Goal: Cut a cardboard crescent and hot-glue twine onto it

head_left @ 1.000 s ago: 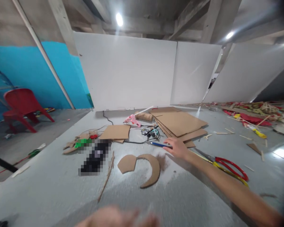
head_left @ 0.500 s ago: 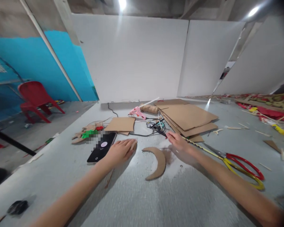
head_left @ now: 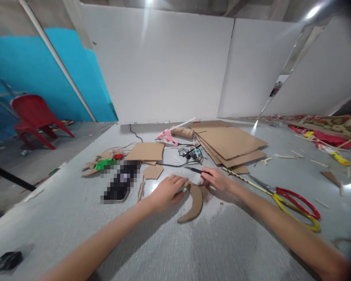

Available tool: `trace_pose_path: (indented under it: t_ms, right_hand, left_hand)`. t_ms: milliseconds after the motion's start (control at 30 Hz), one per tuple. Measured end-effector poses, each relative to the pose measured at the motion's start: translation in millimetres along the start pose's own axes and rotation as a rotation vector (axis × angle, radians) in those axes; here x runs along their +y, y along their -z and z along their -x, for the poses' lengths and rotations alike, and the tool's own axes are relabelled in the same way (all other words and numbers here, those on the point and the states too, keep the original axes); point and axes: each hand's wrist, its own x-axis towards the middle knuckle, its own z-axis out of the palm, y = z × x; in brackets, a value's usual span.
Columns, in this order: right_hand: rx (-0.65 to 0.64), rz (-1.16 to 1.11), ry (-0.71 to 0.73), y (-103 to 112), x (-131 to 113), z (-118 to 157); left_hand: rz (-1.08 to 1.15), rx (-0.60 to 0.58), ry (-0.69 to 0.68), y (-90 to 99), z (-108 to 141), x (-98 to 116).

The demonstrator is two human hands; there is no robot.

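Note:
A crescent-shaped piece of cardboard (head_left: 196,203) lies in front of me on the grey table. My left hand (head_left: 169,192) is at its upper end, fingers over the tip and thumb below, closed on it. My right hand (head_left: 215,178) is wrapped round a slim black pen-like tool (head_left: 194,170), whose narrow tip points left, above the crescent. To the left of my left hand are a small angular cardboard piece (head_left: 153,171) and a thin brown strip (head_left: 140,188). A partly blurred phone (head_left: 121,183) lies farther left.
Large scissors (head_left: 295,203) with red and yellow handles lie beside my right forearm, near a striped stick (head_left: 236,175). Stacked cardboard sheets (head_left: 234,140), a pink glue gun (head_left: 166,136), a twine roll (head_left: 183,132) and cables are behind. White panels (head_left: 158,66) stand at the back edge.
My left hand has moved right, off the small angular cardboard piece, to the crescent's upper end. My right hand has come slightly lower, still holding the black tool. The view has shifted slightly.

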Motion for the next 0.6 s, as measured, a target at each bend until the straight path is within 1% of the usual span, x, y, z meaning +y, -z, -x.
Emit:
trace_pose_path:
  t_ms: [100,200,300,433,533,600]
  right_hand:
    - [-0.037,-0.043,0.002,-1.2,1.6,1.2]
    - [-0.034,-0.07,0.016,-2.9,4.5,1.8]
    - [0.02,-0.072,0.033,-4.4,7.2,2.6]
    - [0.101,-0.037,0.051,-5.0,10.0,4.4]
    - [0.142,-0.011,0.059,-2.0,12.3,6.3]
    - [0.18,0.003,0.051,2.3,14.3,8.5]
  left_hand:
    - [0.025,0.009,0.024,-2.3,-4.9,-4.9]
    - [0.057,0.012,0.047,-4.7,-6.8,-9.2]
    - [0.107,0.028,0.082,-6.9,-6.8,-11.1]
    - [0.233,0.089,0.139,-7.1,-7.1,-11.4]
    - [0.4,0.172,0.207,0.8,-6.8,-13.2]
    - [0.542,0.249,0.273,12.4,-3.8,-17.2]
